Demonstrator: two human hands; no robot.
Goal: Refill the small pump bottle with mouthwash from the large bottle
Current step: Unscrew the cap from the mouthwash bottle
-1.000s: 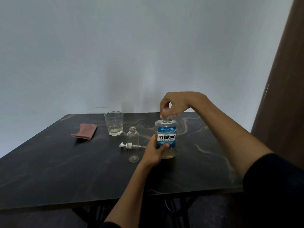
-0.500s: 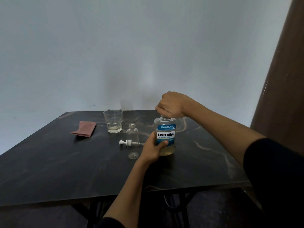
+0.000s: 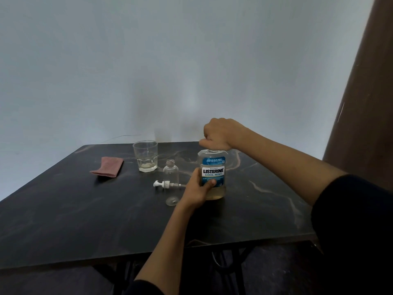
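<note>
The Listerine Cool Mint bottle (image 3: pixel 212 173) stood upright near the middle of the dark marbled table (image 3: pixel 63 220), a shallow layer of pale yellowish mouthwash in its base. The left hand (image 3: pixel 196 189) gripped it low on the body, thumb pressed across the bottom of the label and the other fingers wrapped behind, out of sight. The right hand (image 3: pixel 218 135) sat on top as a closed fist, fingers curled tight round the cap, which was hidden entirely inside the grip.

A second before, that same hand had only pinched the cap with its fingertips, the cap plain to see below them; half a second before it had rolled over into the fist, and at this moment the wrist had turned further across the neck. That reads as a twist in progress — the cap was most likely being unscrewed, though whether it had come loose could not be told. The bottle itself had not left its spot on the table.

Just to its left stood the small clear pump bottle (image 3: pixel 170 172), open-necked and apparently empty, with its white pump head (image 3: pixel 168 184) lying on the table in front of it. So the receiving end looked ready — only the large bottle remained to be opened before pouring.

Toward the far edge sat a glass tumbler (image 3: pixel 145 155) and, nearer the far left corner, a folded reddish cloth (image 3: pixel 107 167).
</note>
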